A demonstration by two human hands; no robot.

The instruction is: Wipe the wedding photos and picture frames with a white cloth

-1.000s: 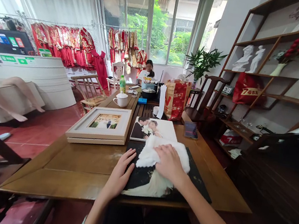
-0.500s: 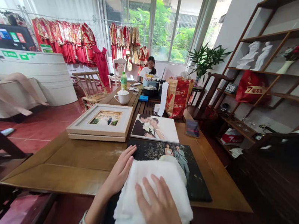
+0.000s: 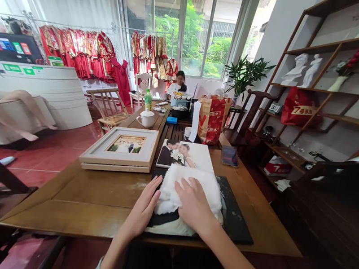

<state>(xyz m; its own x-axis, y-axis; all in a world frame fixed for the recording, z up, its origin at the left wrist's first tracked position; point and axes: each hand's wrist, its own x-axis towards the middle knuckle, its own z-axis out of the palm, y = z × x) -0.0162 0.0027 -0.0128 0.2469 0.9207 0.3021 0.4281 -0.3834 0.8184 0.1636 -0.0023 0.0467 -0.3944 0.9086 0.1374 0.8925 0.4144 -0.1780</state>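
A dark photo panel with a wedding picture lies flat at the near edge of the wooden table. A white fluffy cloth rests on the panel. My right hand lies flat on the cloth, fingers spread, pressing it down. My left hand rests open against the panel's left edge, fingers stretched along it. A second, lighter wedding photo panel lies just beyond the dark one.
A stack of pale framed pictures sits left of the panels. Farther along the table stand a white cup, a green bottle and a red bag. A person sits at the far end. Shelving fills the right.
My right hand has pushed the cloth away from me, from the panel's near edge up to its far half. The left hand stays at the panel's left edge.
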